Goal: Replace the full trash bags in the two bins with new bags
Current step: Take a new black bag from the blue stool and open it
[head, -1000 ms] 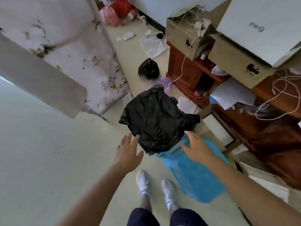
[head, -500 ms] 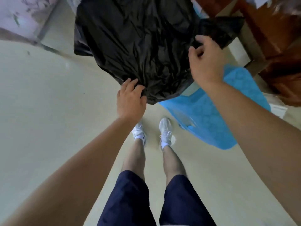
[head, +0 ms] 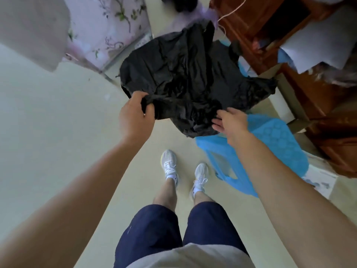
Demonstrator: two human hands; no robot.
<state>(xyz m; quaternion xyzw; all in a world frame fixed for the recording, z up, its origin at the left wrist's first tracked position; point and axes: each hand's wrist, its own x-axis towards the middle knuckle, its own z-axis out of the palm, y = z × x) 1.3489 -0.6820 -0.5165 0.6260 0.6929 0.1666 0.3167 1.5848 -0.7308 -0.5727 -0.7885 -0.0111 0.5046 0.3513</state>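
Pale floor [head: 48, 132], floral cloth [head: 108, 26] upper left. Left hand [head: 135, 117] grips a bunched edge of the black bag [head: 193, 78], fingers curled round it. Bag hangs spread mid-room, before the person. Right hand [head: 229, 122] touches its near edge, fingers straight. Blue plastic object [head: 274, 144] just beside; wooden cabinet [head: 257, 35] far right.

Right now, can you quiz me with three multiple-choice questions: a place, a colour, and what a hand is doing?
1. The blue plastic piece sits: A on a chair; B on the floor by the right shoe; C on a shelf.
2. The bag being handled is: A black; B white; C red.
3. The left hand: A hangs idle; B lies flat on the floor; C grips the bag's bunched edge.
Answers: B, it stands beside that shoe; A, dark crinkled plastic; C, it clutches gathered plastic.
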